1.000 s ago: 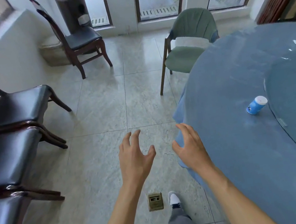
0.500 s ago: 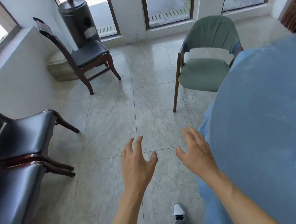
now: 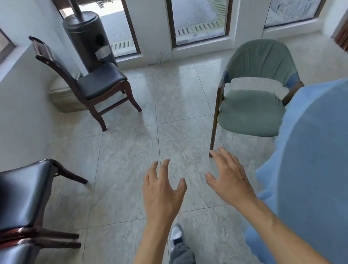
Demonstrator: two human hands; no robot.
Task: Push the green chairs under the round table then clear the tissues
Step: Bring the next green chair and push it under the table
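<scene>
A person's two bare arms reach forward over a pale tiled floor (image 3: 126, 152); the left hand (image 3: 160, 193) and the right hand (image 3: 228, 179) both hang in the air with fingers spread and loosely bent, holding nothing and touching nothing.

Ahead and to the right stands one green chair (image 3: 252, 106) with wooden legs; its far side sits just beside the edge of the round table (image 3: 336, 164), which is draped in a blue cloth, but its seat is out in the open — not yet pushed under. Both hands are well short of it; the task looks barely begun, with this chair to push in and the tissues yet to clear. No tissues show in this view, and whether other green chairs remain cannot be told.

Around the room: a dark wooden chair (image 3: 96, 84) near the far wall; a row of black-seated chairs (image 3: 9, 201) along the left; a tall dark cylindrical heater (image 3: 88, 38) by the glass doors. The floor between the hands and the green chair lies open — nothing appears to block the way; the hanging tablecloth may brush the chair as it goes in.
</scene>
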